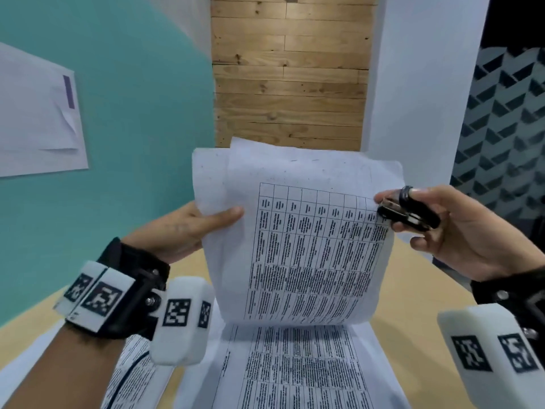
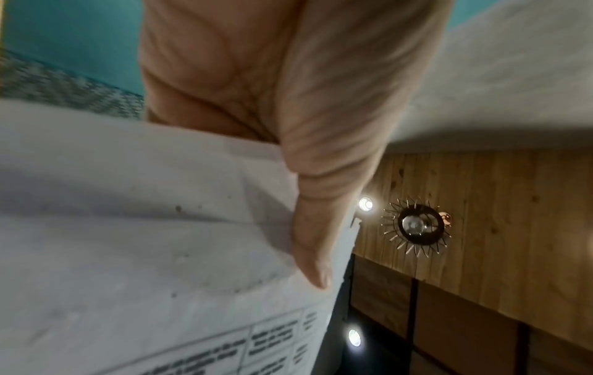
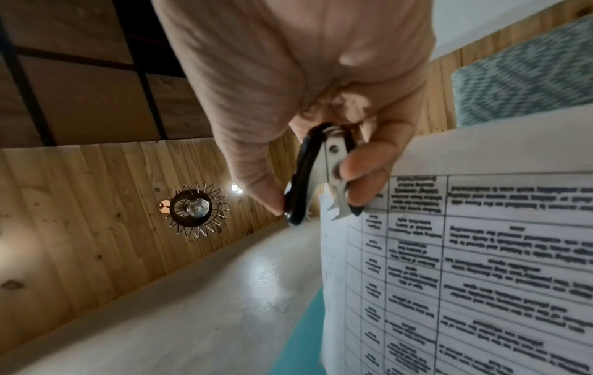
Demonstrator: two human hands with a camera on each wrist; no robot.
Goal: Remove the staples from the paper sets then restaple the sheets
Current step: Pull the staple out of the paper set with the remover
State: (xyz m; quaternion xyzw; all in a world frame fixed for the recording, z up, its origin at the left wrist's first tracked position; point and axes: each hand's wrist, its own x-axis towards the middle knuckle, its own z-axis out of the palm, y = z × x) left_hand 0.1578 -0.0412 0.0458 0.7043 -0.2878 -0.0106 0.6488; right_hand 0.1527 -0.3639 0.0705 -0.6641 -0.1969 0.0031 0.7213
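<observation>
A set of printed sheets (image 1: 309,237) with a table on them is held upright above the desk. My left hand (image 1: 203,222) pinches its left edge, thumb (image 2: 316,253) on the front of the paper (image 2: 144,241). My right hand (image 1: 418,214) grips a black and metal staple remover (image 1: 404,214) at the right edge of the sheets, thumb and fingers on its two sides. In the right wrist view the staple remover (image 3: 320,177) has its metal claws at the corner of the paper (image 3: 465,253). No staple is visible.
More printed sheets (image 1: 295,370) lie on the wooden desk (image 1: 418,320) below the held set, with a dark cable (image 1: 126,376) across them at the left. A teal wall with a white sheet (image 1: 38,113) stands to the left, wood panelling ahead.
</observation>
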